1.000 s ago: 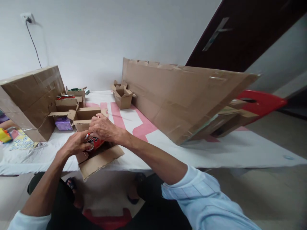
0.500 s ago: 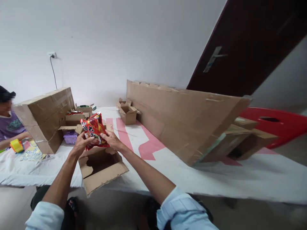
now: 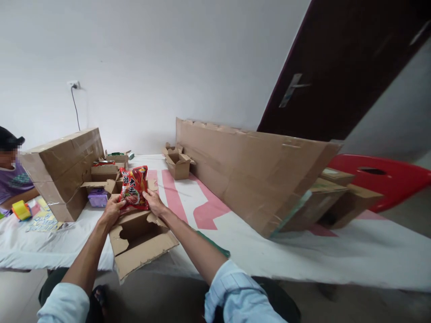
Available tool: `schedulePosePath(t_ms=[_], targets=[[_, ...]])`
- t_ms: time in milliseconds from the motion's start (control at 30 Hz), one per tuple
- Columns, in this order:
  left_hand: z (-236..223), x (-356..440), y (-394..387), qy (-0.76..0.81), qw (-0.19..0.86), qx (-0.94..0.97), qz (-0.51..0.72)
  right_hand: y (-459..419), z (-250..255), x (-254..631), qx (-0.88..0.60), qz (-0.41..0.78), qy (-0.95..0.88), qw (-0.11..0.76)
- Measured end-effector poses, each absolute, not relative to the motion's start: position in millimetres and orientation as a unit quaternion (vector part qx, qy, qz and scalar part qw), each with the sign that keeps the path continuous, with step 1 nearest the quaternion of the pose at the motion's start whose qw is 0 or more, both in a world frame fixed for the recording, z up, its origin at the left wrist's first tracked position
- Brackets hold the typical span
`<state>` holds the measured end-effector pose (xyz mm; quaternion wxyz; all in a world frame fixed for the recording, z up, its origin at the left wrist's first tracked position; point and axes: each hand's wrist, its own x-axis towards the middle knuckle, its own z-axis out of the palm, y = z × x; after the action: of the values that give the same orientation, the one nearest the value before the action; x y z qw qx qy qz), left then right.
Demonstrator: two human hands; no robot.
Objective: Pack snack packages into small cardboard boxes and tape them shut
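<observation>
Both my hands hold a red snack packet [image 3: 134, 188] upright above an open cardboard box [image 3: 141, 237] at the table's near edge. My left hand [image 3: 112, 208] pinches the packet's lower left corner. My right hand [image 3: 153, 202] grips its lower right corner. The box's flaps are folded out and its inside looks empty.
A large taped carton [image 3: 63, 166] stands at the left with several small open boxes [image 3: 104, 172] beside it, one with a purple item [image 3: 98, 197]. Another small box [image 3: 178, 163] and a long cardboard sheet [image 3: 252, 166] lie beyond. A person in purple [image 3: 11, 179] sits at the far left. A red stool [image 3: 380, 177] lies at the right.
The packet was down in the open box a second ago. Both hands have lifted it out and now hold it upright above the box. The view has tilted up.
</observation>
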<state>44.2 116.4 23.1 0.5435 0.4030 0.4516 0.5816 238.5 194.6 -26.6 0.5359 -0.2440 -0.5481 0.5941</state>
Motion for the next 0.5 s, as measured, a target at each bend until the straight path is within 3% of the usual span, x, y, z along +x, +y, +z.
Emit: schedulePosePath(t_ms=[500], targets=[[16,39,126,0.465,0.584,0.356,0.562,222,-40,230,-0.324,0.562,-0.549,0.528]])
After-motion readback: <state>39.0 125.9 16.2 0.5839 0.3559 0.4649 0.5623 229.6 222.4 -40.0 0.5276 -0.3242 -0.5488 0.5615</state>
